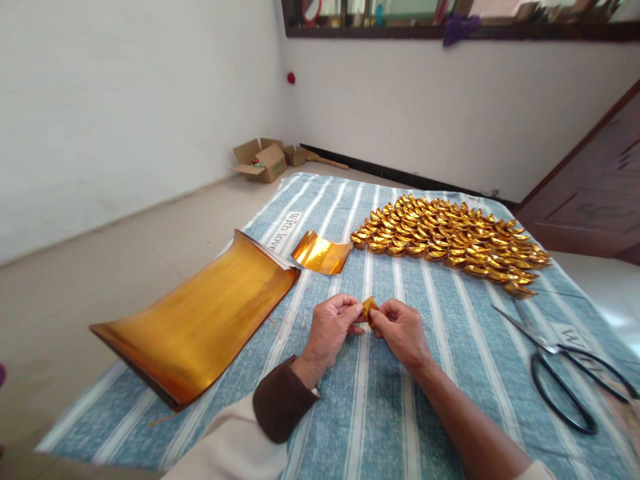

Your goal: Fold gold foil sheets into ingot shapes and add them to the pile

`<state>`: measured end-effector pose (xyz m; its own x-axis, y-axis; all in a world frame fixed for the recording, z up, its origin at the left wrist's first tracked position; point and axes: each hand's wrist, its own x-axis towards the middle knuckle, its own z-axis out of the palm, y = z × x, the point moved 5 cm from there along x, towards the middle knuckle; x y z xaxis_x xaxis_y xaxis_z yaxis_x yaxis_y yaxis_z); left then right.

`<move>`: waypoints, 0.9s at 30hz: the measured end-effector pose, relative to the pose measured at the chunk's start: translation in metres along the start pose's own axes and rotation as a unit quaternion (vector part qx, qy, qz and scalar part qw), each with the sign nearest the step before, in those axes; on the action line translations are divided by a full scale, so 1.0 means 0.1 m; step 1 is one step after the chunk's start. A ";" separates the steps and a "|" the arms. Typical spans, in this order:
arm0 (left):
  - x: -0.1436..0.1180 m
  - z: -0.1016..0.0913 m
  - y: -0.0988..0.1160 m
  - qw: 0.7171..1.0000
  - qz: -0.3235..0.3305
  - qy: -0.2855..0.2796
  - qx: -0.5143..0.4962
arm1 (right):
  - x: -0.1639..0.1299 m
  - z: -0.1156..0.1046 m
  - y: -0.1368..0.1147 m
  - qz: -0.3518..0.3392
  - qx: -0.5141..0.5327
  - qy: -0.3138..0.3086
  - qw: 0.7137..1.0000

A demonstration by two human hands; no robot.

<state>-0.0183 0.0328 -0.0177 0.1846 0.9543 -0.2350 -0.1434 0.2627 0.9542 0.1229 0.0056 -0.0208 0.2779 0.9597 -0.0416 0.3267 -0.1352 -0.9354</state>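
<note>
Gold foil piece (369,311), small, folded, over blue striped cloth (355,427). Left grip (334,327) clamped on its left side, right grip (403,332) on its right. Beyond, small curved gold sheets (323,255); leftward, large gold sheet stack (200,313). Farther right, many boat-shaped gold pieces (445,233); scissors (547,348) near right edge. Cardboard box (270,163) on floor behind.

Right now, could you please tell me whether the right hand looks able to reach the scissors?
Probably yes: only striped cloth seems to lie between the right hand and the scissors, though that hand is busy pinching the small gold piece.
</note>
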 end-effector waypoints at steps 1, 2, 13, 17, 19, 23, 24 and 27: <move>0.00 0.00 0.00 1.000 -0.004 -0.002 -0.004 | 0.00 0.00 0.00 -0.001 -0.001 0.003 1.000; 0.00 0.00 0.00 1.000 -0.008 -0.004 -0.007 | 0.00 0.00 0.01 -0.001 -0.001 0.005 1.000; 0.00 0.00 -0.01 0.999 -0.027 -0.001 -0.018 | 0.00 0.01 0.03 -0.023 0.026 -0.034 0.999; 0.00 -0.01 -0.02 0.999 -0.027 0.013 -0.010 | -0.02 0.01 0.02 -0.024 0.049 -0.074 0.996; -0.01 -0.01 -0.02 0.999 -0.029 0.016 -0.007 | -0.02 0.01 0.02 -0.025 0.048 -0.083 0.995; 0.00 0.00 -0.02 0.999 -0.033 0.015 -0.006 | -0.02 0.01 0.03 -0.030 0.048 -0.085 0.995; 0.00 0.00 -0.02 0.999 -0.033 0.015 -0.006 | -0.02 0.01 0.03 -0.031 0.047 -0.085 0.995; 0.01 0.01 -0.02 0.999 -0.035 0.016 -0.006 | -0.02 0.02 0.03 -0.035 0.037 -0.086 0.995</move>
<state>-0.0172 0.0327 -0.0199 0.1627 0.9378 -0.3068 -0.1435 0.3301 0.9330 0.1213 0.0035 -0.0248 0.0950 0.9951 -0.0287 0.2713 -0.0536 -0.9610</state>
